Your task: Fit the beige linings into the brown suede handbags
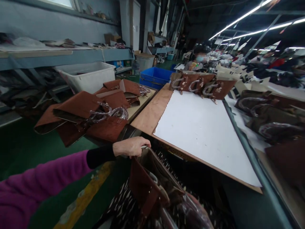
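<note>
My left hand (131, 147) reaches out from a purple sleeve with a black cuff. Its fingers are closed round the top edge of a brown leather bag (147, 184) that hangs low in front of me, just below the table's near edge. A small pale, metallic thing shows at my fingertips; I cannot tell what it is. A plastic-wrapped handle (188, 211) lies at the bag's lower right. My right hand is not in view.
A white sheet on a brown board (202, 130) covers the table ahead. Brown bags stand in a row at its far end (202, 84). More brown bags (90, 114) are piled at the left, dark ones (269, 117) at the right. A white tub (87, 76), a blue crate (154, 78) and a seated person (197, 62) are behind.
</note>
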`<state>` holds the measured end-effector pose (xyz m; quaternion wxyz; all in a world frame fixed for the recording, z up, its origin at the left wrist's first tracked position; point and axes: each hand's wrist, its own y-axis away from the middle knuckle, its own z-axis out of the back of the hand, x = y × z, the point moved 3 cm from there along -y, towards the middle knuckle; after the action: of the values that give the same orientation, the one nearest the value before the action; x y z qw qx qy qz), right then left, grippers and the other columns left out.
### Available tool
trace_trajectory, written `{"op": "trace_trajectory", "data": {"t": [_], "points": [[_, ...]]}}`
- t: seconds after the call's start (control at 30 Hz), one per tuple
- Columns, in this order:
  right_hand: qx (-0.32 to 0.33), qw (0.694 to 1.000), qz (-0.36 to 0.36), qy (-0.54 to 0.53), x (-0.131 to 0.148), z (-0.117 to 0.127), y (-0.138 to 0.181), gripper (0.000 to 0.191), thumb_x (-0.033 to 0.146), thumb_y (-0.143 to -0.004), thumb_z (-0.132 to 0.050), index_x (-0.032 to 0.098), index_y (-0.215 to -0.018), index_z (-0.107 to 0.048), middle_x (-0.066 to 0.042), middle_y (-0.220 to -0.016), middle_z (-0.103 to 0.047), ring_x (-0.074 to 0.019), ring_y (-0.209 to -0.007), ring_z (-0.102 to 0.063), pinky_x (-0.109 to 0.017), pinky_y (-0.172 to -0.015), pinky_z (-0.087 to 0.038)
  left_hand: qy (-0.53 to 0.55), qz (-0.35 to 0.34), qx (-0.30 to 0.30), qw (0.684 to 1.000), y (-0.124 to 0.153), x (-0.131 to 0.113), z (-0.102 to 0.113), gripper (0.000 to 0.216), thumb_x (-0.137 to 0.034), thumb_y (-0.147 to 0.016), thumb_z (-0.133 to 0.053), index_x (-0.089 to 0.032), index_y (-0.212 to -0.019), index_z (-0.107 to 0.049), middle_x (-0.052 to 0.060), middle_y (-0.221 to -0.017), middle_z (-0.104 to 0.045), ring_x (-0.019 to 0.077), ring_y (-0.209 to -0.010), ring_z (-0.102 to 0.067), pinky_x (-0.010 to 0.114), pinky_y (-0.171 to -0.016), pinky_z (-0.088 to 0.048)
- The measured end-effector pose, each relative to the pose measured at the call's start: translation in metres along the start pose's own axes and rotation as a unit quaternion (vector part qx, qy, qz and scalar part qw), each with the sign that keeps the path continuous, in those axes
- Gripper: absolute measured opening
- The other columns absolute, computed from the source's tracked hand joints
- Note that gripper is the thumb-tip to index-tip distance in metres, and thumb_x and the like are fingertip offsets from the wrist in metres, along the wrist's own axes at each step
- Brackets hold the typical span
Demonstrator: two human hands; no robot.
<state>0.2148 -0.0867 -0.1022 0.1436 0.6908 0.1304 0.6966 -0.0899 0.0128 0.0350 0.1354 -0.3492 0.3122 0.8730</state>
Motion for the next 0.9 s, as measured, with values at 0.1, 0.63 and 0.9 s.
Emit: {"op": "trace_trajectory", "data": {"t": [0.1,0.63,0.9], "points": [[-0.126,0.988,-0.048,0.08,0.032,0.029,0.013,0.047,0.056,-0.074,-0.053,0.019,-0.101,-0.061,-0.011,-0.106,-0.066,-0.0305,-0.108,-0.055,-0.045,-0.097,-0.04,-0.012,0.012,0.033,0.999,-0.008,0.0,-0.01,0.047,-0.014,-0.055,-0.045,-0.015,-0.102,-0.056,0.003,-0.076,-0.055,0.0131,-0.047,-0.051,0.02,-0.037,-0.039],[0.168,0.901,0.123,0.379,0.105,-0.026,-0.045,0.015,0.028,-0.08,-0.049,0.02,-0.071,-0.058,0.004,-0.059,-0.049,-0.0121,-0.059,-0.044,-0.023,-0.056,-0.033,0.041,-0.091,0.12,0.988,-0.019,-0.005,-0.009,0.052,-0.011,-0.06,-0.044,-0.016,-0.11,-0.059,0.002,-0.1,-0.062,0.0211,-0.09,-0.057,0.025,-0.078,-0.045],[0.232,0.948,0.043,0.213,0.103,-0.016,-0.056,0.014,0.029,-0.077,-0.05,0.018,-0.069,-0.054,0.005,-0.06,-0.041,-0.0109,-0.058,-0.036,-0.022,-0.054,-0.03,0.226,-0.081,0.257,0.936,-0.034,0.007,-0.017,0.053,-0.011,-0.064,-0.045,-0.014,-0.116,-0.057,0.002,-0.097,-0.065,0.0191,-0.092,-0.059,0.027,-0.084,-0.044]]}}
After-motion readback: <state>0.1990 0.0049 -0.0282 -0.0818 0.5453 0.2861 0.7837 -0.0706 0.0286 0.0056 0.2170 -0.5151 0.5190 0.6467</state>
